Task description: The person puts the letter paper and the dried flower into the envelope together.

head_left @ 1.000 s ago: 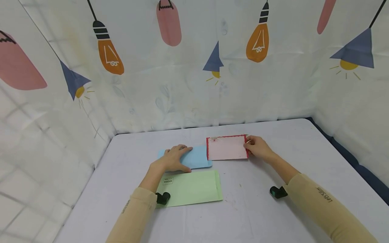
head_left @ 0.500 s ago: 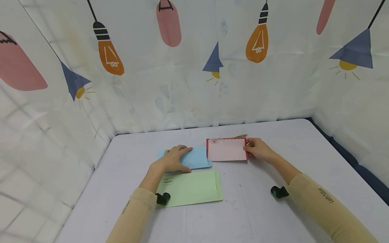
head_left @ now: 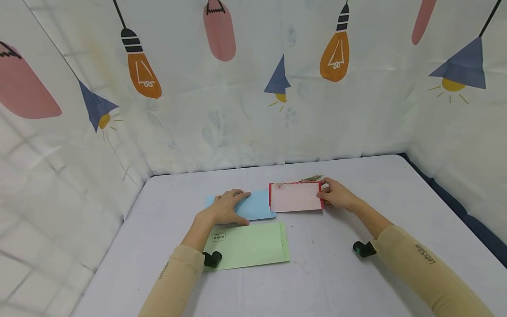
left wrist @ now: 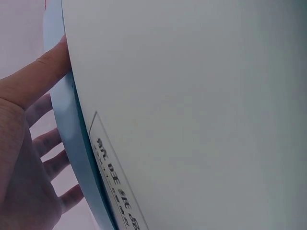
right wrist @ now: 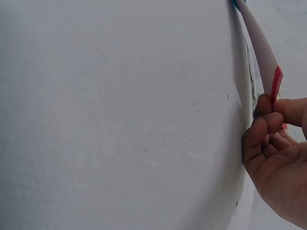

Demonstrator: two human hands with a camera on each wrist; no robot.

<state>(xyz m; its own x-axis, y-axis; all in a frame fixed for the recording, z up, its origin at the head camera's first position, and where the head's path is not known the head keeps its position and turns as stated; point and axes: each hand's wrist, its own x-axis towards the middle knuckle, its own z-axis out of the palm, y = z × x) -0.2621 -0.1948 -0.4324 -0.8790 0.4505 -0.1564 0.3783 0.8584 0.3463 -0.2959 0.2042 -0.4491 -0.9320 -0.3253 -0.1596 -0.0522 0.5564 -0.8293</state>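
My left hand (head_left: 227, 207) lies over the left part of a blue envelope (head_left: 257, 205), thumb and fingers spread and pressing on it. In the left wrist view, the thumb runs along the edge of the blue envelope (left wrist: 64, 103). With thumb and fingertips my right hand (head_left: 336, 193) pinches the right edge of a pale pink card (head_left: 295, 198) with a red border. The card's left end overlaps the right end of the blue envelope. In the right wrist view, the card (right wrist: 261, 52) stands tilted, its red edge between the fingertips.
A light green envelope (head_left: 253, 246) with a printed box lies in front of the blue one, under the left wrist. Behind the card shows a small green leafy sprig or print (head_left: 312, 178). The white table (head_left: 317, 281) meets a patterned cloth wall (head_left: 245, 132).
The top edge of the pink card has come down and its lower edge has slid slightly towards me, showing more of the green leafy shape behind. My left hand has stayed still.
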